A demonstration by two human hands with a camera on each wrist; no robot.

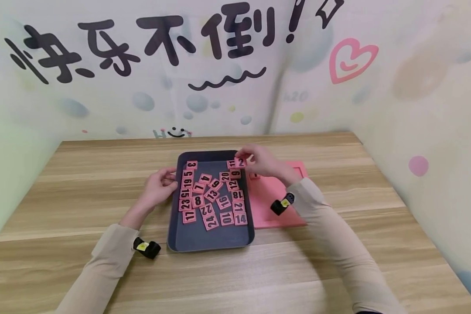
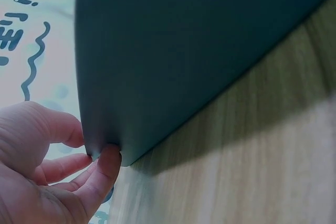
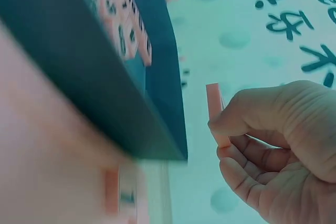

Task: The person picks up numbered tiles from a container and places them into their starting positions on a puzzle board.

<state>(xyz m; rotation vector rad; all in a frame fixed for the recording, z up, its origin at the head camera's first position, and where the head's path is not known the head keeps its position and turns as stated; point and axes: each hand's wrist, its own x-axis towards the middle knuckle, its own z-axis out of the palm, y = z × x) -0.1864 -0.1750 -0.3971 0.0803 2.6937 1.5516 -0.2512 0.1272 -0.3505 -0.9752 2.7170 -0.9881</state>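
Note:
In the head view, my right hand point(image 1: 262, 161) pinches a pink number tile point(image 1: 240, 162) marked 2 above the far right corner of the dark tray point(image 1: 208, 239). The right wrist view shows this tile point(image 3: 214, 103) edge-on between thumb and fingertips of the right hand point(image 3: 278, 145). My left hand point(image 1: 157, 188) holds the tray's left side near its far end. Close up in the left wrist view, the left hand point(image 2: 58, 166) has its fingertips at the edge of the tray point(image 2: 173, 51). Several pink number tiles point(image 1: 212, 195) lie face up inside the tray.
A pink board point(image 1: 271, 196) with a raised border lies right of the tray, partly under my right forearm. One tile point(image 1: 254, 175) sits at the board's far left. The wood table point(image 1: 102, 174) meets a wall point(image 1: 220, 104) with writing behind it.

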